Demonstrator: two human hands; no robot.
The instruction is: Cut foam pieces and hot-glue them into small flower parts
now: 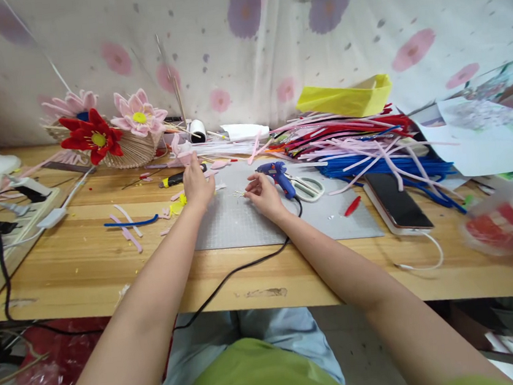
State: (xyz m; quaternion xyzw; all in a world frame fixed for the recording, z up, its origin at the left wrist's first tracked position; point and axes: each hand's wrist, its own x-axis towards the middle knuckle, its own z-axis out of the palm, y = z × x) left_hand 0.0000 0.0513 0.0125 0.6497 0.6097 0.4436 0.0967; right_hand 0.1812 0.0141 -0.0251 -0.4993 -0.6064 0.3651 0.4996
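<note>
My right hand (pixel 265 199) is above the grey cutting mat (pixel 227 226), its thumb and fingers pinched on a small bunch of pale, thin stamens (pixel 239 193). Just behind that hand lies a blue glue gun (pixel 276 171), beside scissors with pale handles (pixel 309 188). My left hand (pixel 199 185) reaches over the mat's left side, fingers stretched out and apart toward pink fuzzy petals (pixel 181 151); its fingertips are partly hidden. A yellow-and-black utility knife (pixel 172 180) and yellow fuzzy bits (pixel 177 205) lie to its left.
Finished red (pixel 93 137) and pink flowers (pixel 138 110) stand at the back left. Bundles of pipe cleaners (pixel 361 137) fill the back right, near a phone (pixel 399 201). A power strip (pixel 11 239) is at left. The glue gun's black cord (pixel 242 268) crosses the table's front.
</note>
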